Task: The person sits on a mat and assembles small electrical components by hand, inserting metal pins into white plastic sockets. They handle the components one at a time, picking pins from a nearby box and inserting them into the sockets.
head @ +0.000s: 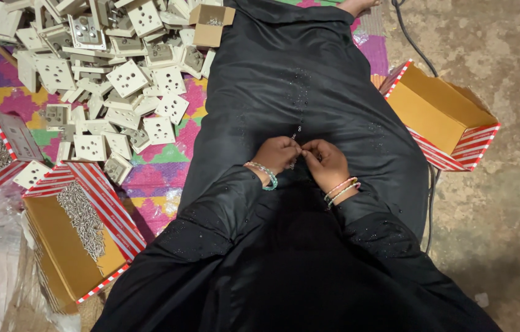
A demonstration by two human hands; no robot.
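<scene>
While both hands pinch it, the tiny metal part point(297, 146) sits right between the left hand point(277, 155) and right hand point(324, 161) fingertips, over the lap; I'd keep that grip tight since it's easy to drop.

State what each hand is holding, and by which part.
The left hand and right hand pinch something tiny between their fingertips over the black lap; what it is cannot be told.

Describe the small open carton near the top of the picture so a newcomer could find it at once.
Start at the heap of beige socket plates on the patterned mat. At its upper right edge, against the black robe, sits the small brown carton. Unlike the striped boxes, it is plain cardboard.
</scene>
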